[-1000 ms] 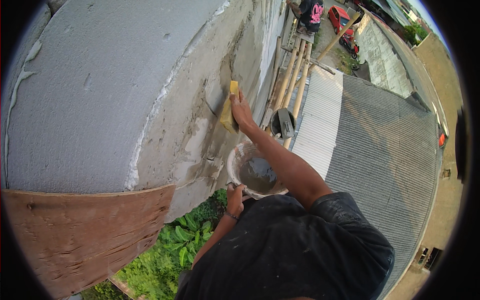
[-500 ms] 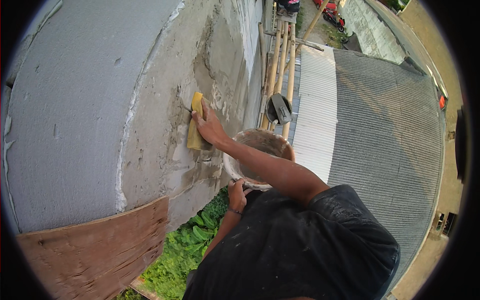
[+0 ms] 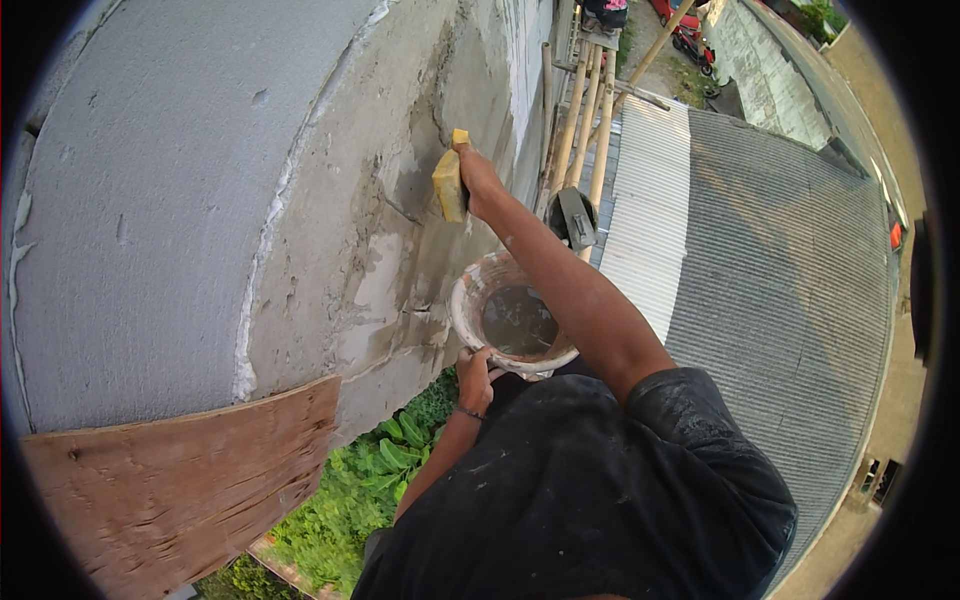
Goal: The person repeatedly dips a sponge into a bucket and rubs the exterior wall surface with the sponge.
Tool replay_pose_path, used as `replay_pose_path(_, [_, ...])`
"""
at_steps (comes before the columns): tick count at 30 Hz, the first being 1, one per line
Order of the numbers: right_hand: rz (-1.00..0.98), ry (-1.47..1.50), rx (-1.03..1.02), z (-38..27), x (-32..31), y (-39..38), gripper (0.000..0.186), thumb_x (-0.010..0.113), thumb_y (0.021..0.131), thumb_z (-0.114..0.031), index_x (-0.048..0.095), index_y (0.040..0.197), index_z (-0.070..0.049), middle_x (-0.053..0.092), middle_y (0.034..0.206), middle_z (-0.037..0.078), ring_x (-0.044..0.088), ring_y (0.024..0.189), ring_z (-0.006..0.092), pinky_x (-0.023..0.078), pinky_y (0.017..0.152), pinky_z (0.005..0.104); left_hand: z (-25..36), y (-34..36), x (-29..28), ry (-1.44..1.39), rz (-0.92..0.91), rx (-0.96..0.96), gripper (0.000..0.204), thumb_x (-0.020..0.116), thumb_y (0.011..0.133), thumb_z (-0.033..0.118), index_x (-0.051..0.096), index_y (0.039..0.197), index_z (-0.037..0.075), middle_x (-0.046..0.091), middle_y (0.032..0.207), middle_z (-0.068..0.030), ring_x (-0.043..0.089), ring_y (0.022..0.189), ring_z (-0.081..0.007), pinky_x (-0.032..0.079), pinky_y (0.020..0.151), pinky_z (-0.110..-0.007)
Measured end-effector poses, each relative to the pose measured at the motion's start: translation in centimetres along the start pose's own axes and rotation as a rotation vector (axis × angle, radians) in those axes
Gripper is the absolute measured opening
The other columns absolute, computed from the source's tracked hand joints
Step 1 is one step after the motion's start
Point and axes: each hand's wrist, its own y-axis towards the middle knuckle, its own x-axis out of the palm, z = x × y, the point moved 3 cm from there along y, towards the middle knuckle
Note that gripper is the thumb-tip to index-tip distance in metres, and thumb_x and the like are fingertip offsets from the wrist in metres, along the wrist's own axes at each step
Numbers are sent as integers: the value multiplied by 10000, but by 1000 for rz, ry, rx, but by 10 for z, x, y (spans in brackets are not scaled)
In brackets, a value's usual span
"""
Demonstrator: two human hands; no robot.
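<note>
My right hand (image 3: 479,183) is closed on a yellow sponge (image 3: 448,190), held at the damp, patchy grey wall (image 3: 385,260) ahead of me. My left hand (image 3: 474,380) grips the near rim of a stained round bucket (image 3: 463,305) with murky grey liquid inside, held at my body under my right forearm. Just beyond the bucket, a dark container (image 3: 556,215) has a flat grey trowel-like tool (image 3: 578,218) across it.
Bamboo scaffold poles (image 3: 590,110) run away along the wall; someone in dark clothing (image 3: 605,12) is at their far end. A corrugated roof (image 3: 770,330) lies below at right, with a red scooter (image 3: 690,50) beyond. A plywood sheet (image 3: 170,500) and green plants (image 3: 340,510) are at lower left.
My right hand with the sponge went down and left across the wall, then back up and away from me. My left hand stays on the bucket, whose liquid shows again.
</note>
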Motion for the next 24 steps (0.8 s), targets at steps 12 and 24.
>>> replay_pose_path(12, [-409, -1106, 264, 9, -91, -111, 682, 582, 852, -446, 470, 1391, -42, 603, 1207, 138, 650, 934, 237, 519, 809, 356, -27, 6, -16, -26, 6, -78, 375, 543, 821, 53, 450, 1171, -42, 561, 1076, -167, 624, 982, -309, 599, 769, -456])
replay_pose_path(24, [-553, -2073, 477, 157, -202, -113, 476, 529, 873, -363, 649, 1181, -20, 656, 1178, 173, 638, 1079, 297, 478, 947, 398, -4, -13, 9, -22, -35, -73, 319, 600, 789, 57, 468, 1065, -35, 555, 1000, -137, 626, 828, -251, 602, 677, -383])
